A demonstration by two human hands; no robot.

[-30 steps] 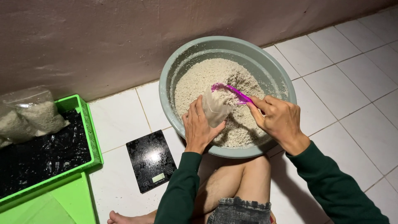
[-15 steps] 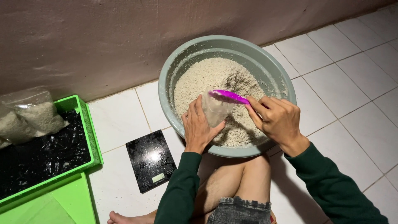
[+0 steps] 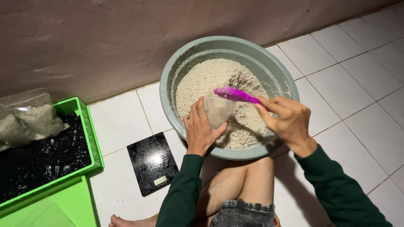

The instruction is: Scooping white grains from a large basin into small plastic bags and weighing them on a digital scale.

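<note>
A glossy magenta plastic scoop (image 3: 235,95), long axis pointing frame-left, is gripped by the right hand (image 3: 288,120); a crinkled clear bag (image 3: 218,110) is clasped by the left hand (image 3: 201,130) over the grainy rice (image 3: 210,77).

We see a clear plastic bag (image 3: 216,110) held over the basin's near rim, filled clear bags (image 3: 31,122) at the green crate's far-left corner, a black scale's small pale screen (image 3: 160,180) on the tiles.

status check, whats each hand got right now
Left hand holds clear bag over basin. Right hand holds pink scoop at bag mouth. Nothing blocking.
</note>
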